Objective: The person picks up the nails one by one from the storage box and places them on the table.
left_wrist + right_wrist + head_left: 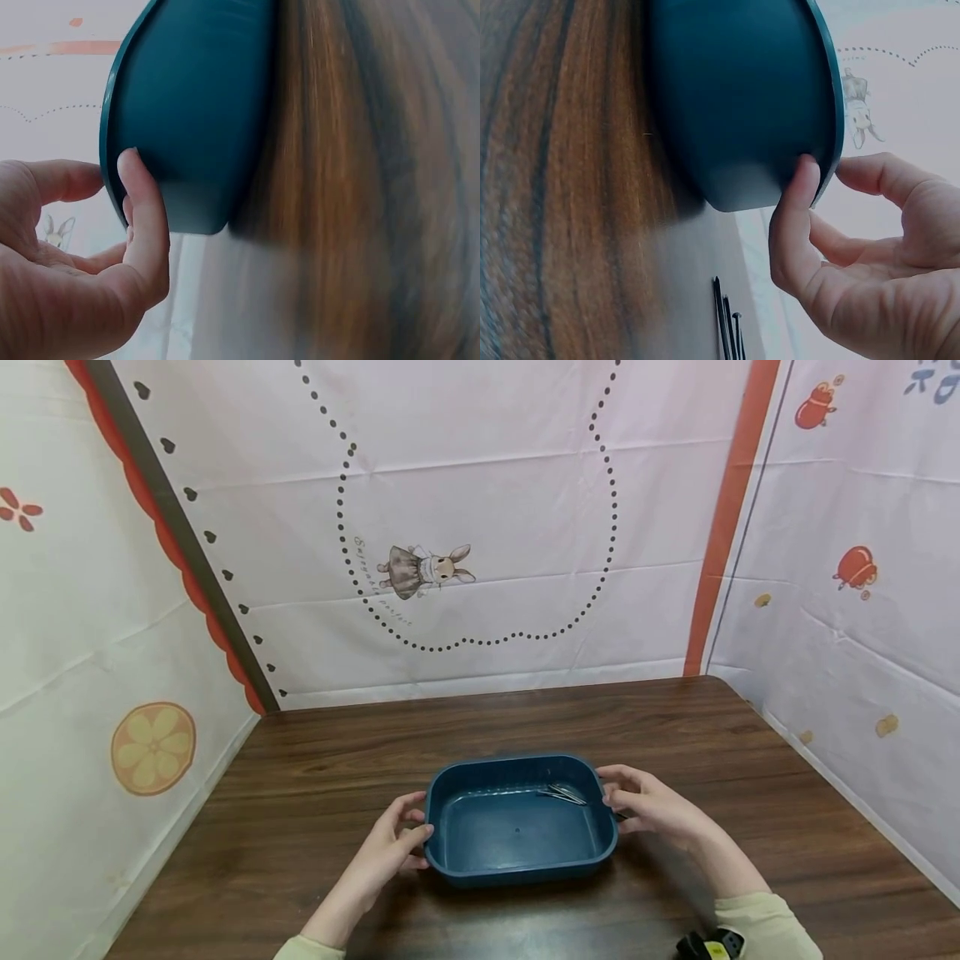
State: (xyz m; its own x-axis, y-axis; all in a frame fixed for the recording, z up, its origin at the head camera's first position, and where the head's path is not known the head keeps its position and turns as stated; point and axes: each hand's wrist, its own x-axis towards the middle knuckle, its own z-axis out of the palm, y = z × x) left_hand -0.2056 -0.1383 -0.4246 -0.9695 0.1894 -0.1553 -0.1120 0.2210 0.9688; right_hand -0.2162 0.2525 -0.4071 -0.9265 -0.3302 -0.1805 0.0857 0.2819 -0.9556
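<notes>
Wooden table (750, 793), one blue tray (517, 860), two hands gripping its ends.

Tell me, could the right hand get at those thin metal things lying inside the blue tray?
Probably yes. The right hand rests at the blue tray's right rim, the thin metal things lie just inside that end, and nothing covers them.

A dark blue rectangular plastic tray (517, 860) with rounded corners sat upright, low in the centre of the head view. Thin metal pieces (562, 793), too small to identify, lay inside at its upper right corner.
</notes>
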